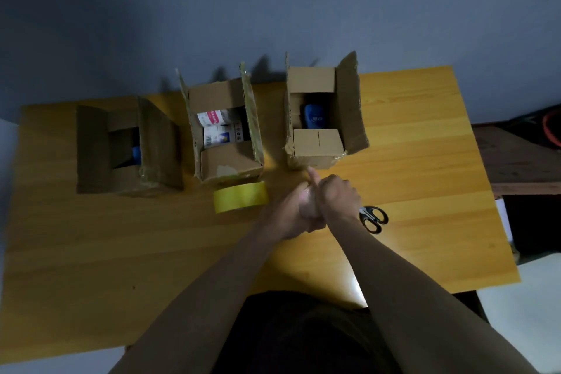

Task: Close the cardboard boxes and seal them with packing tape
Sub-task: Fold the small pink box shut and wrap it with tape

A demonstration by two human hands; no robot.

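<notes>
1. Left box (127, 146), near the table's (425, 191) far-left corner, is open; thin flaps should fold easily if taken by their free edges.
2. Middle box (226, 133) stands open at the far edge; the tape roll (240, 197) touches its near side. It looks light and rigid; grip it around the rim.
3. Left hand (291, 215) and right hand (335, 197) are clasped together, holding nothing.
4. Right box (321, 118) is open; scissors (373, 218) lie nearby.

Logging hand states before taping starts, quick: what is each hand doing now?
Left hand: clasped against the right, no object seen in it.
Right hand: curled over the left, thumb up, no object seen.
</notes>
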